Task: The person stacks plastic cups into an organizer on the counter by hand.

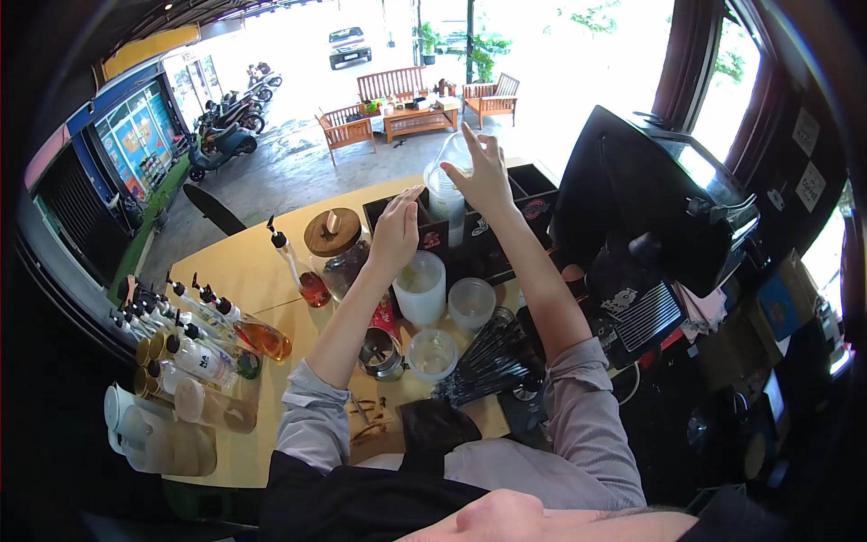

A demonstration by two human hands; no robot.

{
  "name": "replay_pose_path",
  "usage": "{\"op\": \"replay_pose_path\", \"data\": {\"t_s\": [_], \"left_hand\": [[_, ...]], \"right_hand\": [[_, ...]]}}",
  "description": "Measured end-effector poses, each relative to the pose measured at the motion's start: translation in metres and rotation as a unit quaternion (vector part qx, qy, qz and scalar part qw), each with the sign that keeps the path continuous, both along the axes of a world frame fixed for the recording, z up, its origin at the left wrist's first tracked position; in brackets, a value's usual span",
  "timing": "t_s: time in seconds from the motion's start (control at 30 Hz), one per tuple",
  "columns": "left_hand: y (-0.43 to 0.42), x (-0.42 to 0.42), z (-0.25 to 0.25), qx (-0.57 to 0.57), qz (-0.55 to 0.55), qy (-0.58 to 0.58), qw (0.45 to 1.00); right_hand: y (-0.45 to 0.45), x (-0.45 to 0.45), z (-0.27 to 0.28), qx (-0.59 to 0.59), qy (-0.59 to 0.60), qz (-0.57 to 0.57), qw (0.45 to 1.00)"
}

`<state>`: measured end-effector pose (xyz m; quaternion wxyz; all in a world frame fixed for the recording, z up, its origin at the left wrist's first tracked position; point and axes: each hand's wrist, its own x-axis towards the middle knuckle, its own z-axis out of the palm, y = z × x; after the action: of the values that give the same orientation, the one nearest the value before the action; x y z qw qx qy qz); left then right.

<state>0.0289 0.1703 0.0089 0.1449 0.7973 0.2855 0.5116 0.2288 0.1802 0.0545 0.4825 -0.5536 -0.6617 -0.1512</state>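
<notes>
A stack of clear plastic cups or lids [442, 200] stands upright in a black compartment organizer [479, 237] at the far side of the counter. My right hand [486, 176] reaches to its top, thumb and fingers around a clear plastic lid [453, 152]. Just left of the stack is my left hand [395, 233], its fingers stretched out together and holding nothing. Whether those fingertips touch the stack I cannot tell. Below my hands stand a tall translucent tub [421, 289] and a round plastic container [471, 303]. A wooden-lidded glass jar [333, 237] sits beside my left forearm.
Several pump bottles [203, 352] and a pitcher [149, 425] crowd the counter's left side. A red syrup bottle [312, 287] stands by the jar. Black-wrapped straws [488, 357] lie near my right forearm. A large black monitor [641, 199] rises at right.
</notes>
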Motion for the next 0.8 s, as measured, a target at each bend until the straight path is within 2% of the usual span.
{"op": "replay_pose_path", "data": {"t_s": [0.13, 0.33, 0.63, 0.7, 0.8], "left_hand": [[0.009, 0.008, -0.010, -0.004, -0.016, -0.001, 1.000], [0.020, 0.012, -0.022, -0.016, -0.034, 0.042, 0.998], [0.032, 0.029, -0.002, 0.001, 0.030, 0.020, 0.999], [0.041, 0.032, -0.003, 0.056, 0.020, 0.051, 0.997], [0.048, 0.034, -0.007, 0.044, 0.008, 0.091, 0.995]], "right_hand": [[0.003, -0.001, -0.006, -0.076, -0.001, 0.043, 0.996], [0.006, -0.004, -0.025, -0.079, -0.018, 0.039, 0.996], [0.006, -0.010, -0.036, -0.079, 0.006, 0.056, 0.995], [0.008, -0.009, -0.041, -0.085, 0.005, 0.051, 0.995], [0.010, -0.005, -0.051, -0.084, -0.012, 0.037, 0.996]]}}
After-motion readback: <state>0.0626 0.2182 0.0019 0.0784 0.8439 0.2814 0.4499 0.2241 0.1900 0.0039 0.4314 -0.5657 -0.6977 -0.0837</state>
